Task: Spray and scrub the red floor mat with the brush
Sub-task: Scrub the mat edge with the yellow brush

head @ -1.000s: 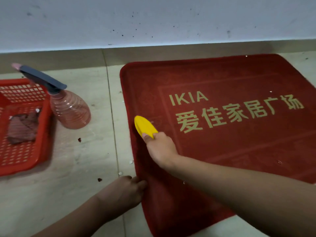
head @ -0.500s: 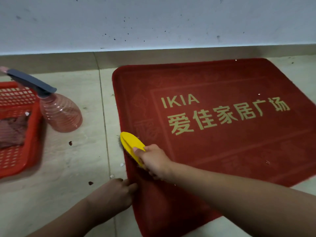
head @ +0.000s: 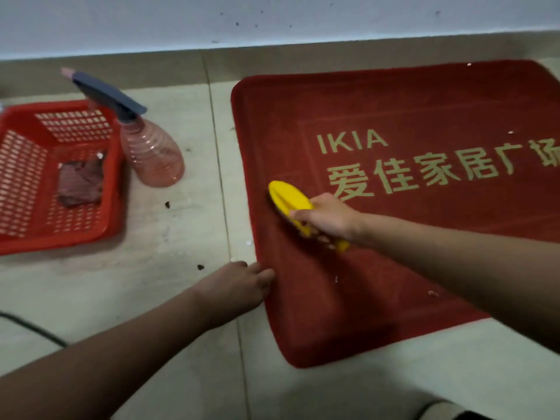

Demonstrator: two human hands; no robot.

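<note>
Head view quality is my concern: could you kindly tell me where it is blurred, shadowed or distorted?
Head view: dim, even light, no glare; the right hand and yellow brush are slightly smeared; the red mat has legible lettering; soft shadow lies on it beneath that arm; the wall base bows slightly, wide-angle.

Bare left hand (head: 239,286), bare right hand (head: 328,218)
</note>
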